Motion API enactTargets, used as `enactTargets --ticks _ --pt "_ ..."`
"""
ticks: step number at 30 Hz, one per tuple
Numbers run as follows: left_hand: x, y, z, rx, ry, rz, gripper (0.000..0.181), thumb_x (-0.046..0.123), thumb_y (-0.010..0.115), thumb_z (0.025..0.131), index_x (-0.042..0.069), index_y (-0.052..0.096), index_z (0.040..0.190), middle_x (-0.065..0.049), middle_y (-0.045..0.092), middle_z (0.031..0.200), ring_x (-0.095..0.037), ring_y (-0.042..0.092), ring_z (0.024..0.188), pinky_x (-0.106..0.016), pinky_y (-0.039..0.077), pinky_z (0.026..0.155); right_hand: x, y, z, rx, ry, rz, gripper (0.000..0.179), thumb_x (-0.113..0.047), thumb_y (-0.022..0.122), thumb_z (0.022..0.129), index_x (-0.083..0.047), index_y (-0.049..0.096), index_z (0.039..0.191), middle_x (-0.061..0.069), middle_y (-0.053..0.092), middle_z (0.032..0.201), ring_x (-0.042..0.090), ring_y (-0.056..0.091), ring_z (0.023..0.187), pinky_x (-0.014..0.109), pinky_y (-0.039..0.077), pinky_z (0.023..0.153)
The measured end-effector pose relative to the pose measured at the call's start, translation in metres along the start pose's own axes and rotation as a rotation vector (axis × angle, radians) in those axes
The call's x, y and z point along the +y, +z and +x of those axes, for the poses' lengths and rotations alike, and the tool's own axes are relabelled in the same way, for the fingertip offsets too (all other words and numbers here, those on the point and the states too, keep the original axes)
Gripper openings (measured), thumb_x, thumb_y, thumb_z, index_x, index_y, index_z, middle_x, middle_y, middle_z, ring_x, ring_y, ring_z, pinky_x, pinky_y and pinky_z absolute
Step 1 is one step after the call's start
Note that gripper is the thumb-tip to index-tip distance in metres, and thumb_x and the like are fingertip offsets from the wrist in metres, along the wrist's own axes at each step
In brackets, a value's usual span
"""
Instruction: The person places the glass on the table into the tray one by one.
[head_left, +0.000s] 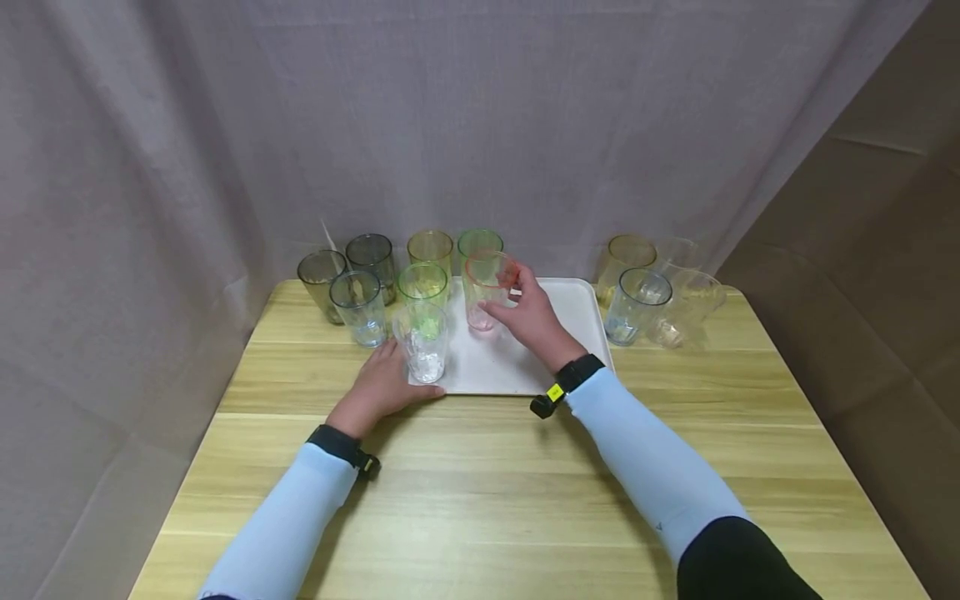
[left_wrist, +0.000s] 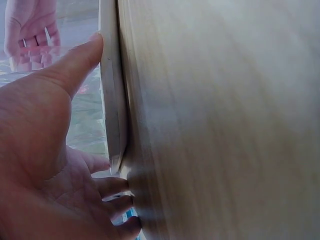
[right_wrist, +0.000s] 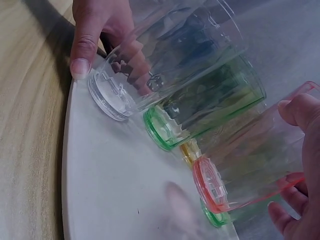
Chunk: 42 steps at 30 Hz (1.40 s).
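Clearly, the piece to watch is the see-through tumbler with a pinkish-red rim and base (head_left: pixel 487 289), upright or nearly so over the white, shallow, round-cornered tray (head_left: pixel 517 367). The right hand (head_left: pixel 538 318) grips it from its right side, thumb on the near face and fingers round the far one. Whether its base touches the tray or hangs just above it, I can't say for sure from these angles.

It should handle as light and stiff, with smooth walls that could slide under dry fingertips. Glass or clear plastic, it is best treated as breakable, above all at the thin rim. The sides flare from a narrower foot to a wider mouth, so a hold round the upper half, just under the rim, would let the flare resist slipping down. A gentle pinch ought to be enough.

Meanwhile, the left hand (head_left: pixel 386 379) has its fingers spread and loosely extended at the tray's near left corner, thumb against the near edge. Just beside those fingers stands a colourless clear tumbler (head_left: pixel 425 346), with a clear green-rimmed tumbler (head_left: pixel 423 298) behind it. Both are near enough to the gripped one that a sideways swing could knock them.
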<state>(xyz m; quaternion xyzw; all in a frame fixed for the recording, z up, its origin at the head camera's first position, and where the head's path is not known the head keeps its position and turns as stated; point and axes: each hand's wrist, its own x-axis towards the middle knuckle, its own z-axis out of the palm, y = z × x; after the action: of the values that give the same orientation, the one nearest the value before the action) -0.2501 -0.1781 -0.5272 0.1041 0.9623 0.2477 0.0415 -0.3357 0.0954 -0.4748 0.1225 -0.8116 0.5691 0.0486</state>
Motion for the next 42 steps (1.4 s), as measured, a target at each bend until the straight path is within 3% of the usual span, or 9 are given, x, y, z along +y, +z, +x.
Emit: enactTargets --ticks 9,17,34,42 --pt "0.002 -0.002 -0.001 -0.001 0.010 0.018 0.130 0.073 0.080 0.072 0.003 0.023 0.166 -0.026 0.026 0.166 -0.041 0.022 0.151 -0.054 0.020 0.125 0.008 0.011 0.006 -0.049 0.035 -0.038 0.092 -0.029 0.084 0.085 -0.002 0.034 0.157 0.015 0.053 0.137 0.027 0.050 0.132 0.045 0.044 0.113" --pt "0.001 0.001 -0.001 0.003 0.006 0.011 0.132 0.074 0.080 0.071 0.003 0.023 0.166 -0.026 0.027 0.166 -0.040 0.022 0.152 -0.054 0.020 0.125 0.017 0.017 0.006 -0.072 0.078 -0.057 0.093 -0.035 0.085 0.084 -0.011 0.035 0.159 0.013 0.054 0.143 0.033 0.051 0.133 0.047 0.047 0.109" --pt "-0.001 0.001 0.002 0.006 0.008 0.052 0.135 0.078 0.078 0.070 0.000 0.022 0.165 -0.027 0.028 0.165 -0.041 0.024 0.150 -0.053 0.023 0.124 0.014 0.021 0.004 -0.073 0.047 -0.101 0.092 -0.028 0.086 0.084 -0.007 0.035 0.158 0.018 0.053 0.146 0.031 0.050 0.135 0.044 0.045 0.112" --pt "-0.002 0.003 0.002 0.004 0.010 0.034 0.133 0.077 0.079 0.070 0.004 0.021 0.166 -0.024 0.027 0.166 -0.038 0.023 0.151 -0.053 0.021 0.125 0.020 0.012 -0.004 -0.087 0.036 -0.091 0.099 -0.033 0.087 0.083 -0.009 0.029 0.160 0.015 0.050 0.148 0.027 0.045 0.137 0.046 0.039 0.116"
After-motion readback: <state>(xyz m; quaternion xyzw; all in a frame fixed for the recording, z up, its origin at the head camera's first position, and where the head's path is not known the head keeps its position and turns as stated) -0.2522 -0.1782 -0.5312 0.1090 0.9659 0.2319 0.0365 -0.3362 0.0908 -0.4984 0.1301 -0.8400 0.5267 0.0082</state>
